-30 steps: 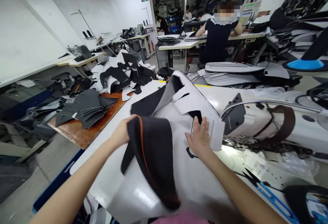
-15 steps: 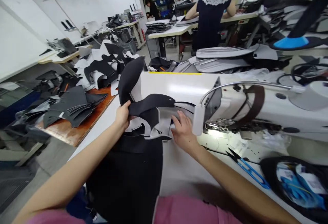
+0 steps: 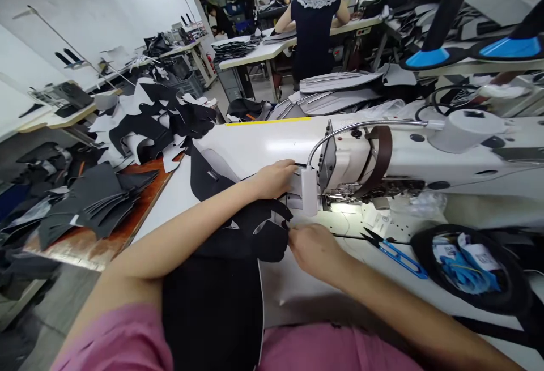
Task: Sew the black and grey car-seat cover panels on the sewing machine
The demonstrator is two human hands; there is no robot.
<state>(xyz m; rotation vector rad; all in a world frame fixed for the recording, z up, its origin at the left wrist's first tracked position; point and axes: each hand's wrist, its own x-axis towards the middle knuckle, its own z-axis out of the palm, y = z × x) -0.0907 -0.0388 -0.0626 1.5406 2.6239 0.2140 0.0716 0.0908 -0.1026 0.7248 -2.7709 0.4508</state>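
Observation:
A black cut fabric piece (image 3: 238, 229) with curved edges and small openings lies bunched on the white sewing table, left of the sewing machine's needle area. My left hand (image 3: 276, 179) reaches across it, its fingers closed on the piece's far edge beside the white lamp head (image 3: 309, 192). Closer to me, my right hand (image 3: 317, 249) pinches the near right edge between thumb and fingers. The sewing machine (image 3: 361, 158) stands just right of both hands, its light shining on the plate. A large black panel (image 3: 212, 308) hangs over the table's front edge toward my lap.
Blue-handled scissors (image 3: 397, 255) and a round black tray (image 3: 425, 269) with blue items lie at right. Stacked dark pieces (image 3: 104, 195) rest on a brown wooden board (image 3: 80, 249) at left. Grey panels (image 3: 340, 82) are piled behind the machine. A co-worker (image 3: 314, 31) stands farther back.
The fabric piece has been turned over and lowered, now showing its black side. My left hand has moved right to the lamp; my right hand has come nearer and closed on the edge.

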